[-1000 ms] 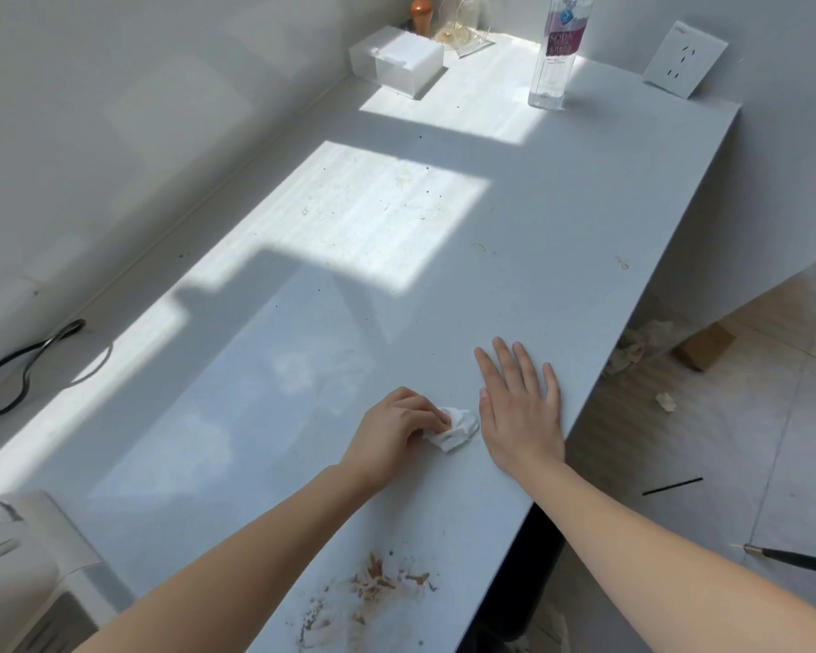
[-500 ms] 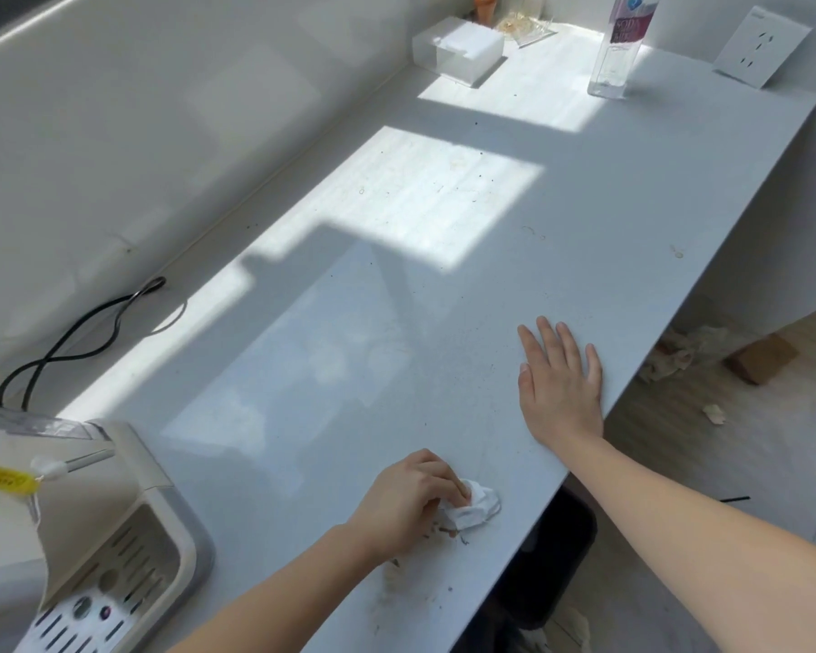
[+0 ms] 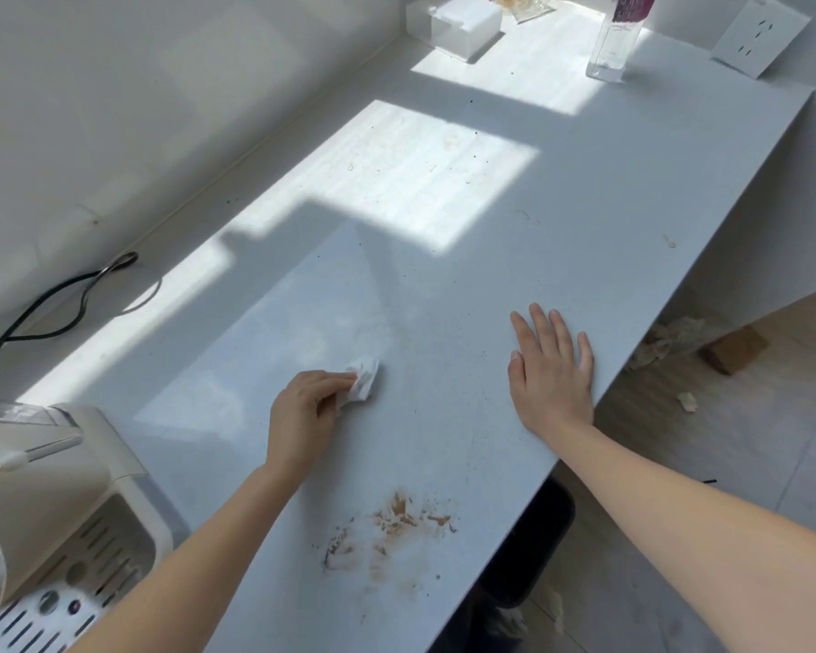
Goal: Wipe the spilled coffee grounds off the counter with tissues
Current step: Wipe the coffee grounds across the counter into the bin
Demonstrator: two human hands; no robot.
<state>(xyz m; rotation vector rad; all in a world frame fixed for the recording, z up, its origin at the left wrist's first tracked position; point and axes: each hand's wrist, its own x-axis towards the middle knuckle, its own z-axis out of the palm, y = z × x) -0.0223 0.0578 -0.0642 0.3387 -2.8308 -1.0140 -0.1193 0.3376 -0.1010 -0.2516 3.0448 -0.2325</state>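
1. Pressing a crumpled white tissue [image 3: 363, 382] to the bench [image 3: 561, 219], your left hand [image 3: 305, 414] grips it between curled fingers [image 3: 335, 381] and thumb; the wad sticks out past the fingertips and touches the surface.
2. Your right hand [image 3: 551, 369] lies flat and released, palm down, fingers together and extended, near the bench's front edge and apart from the tissue.
3. Brown coffee grounds [image 3: 392, 530] form a smeared patch on the bench between your forearms, nearer to you than both hands and apart from the tissue; fine dark specks are scattered across the grey surface around the hands.
4. At your lower left stands a white machine [image 3: 67, 534] with a slotted drip tray, and a black cable [image 3: 38, 299] loops along the wall side of the bench.
5. At the far end of the bench, in sunlight, you see a clear tissue box [image 3: 453, 25] and a clear bottle [image 3: 615, 40] with a purple label; a white socket plate [image 3: 759, 35] leans against the wall beside the bottle.
6. On the floor to your right, beyond the bench edge, lie crumpled tissues [image 3: 665, 341] and a small wooden block [image 3: 736, 348].
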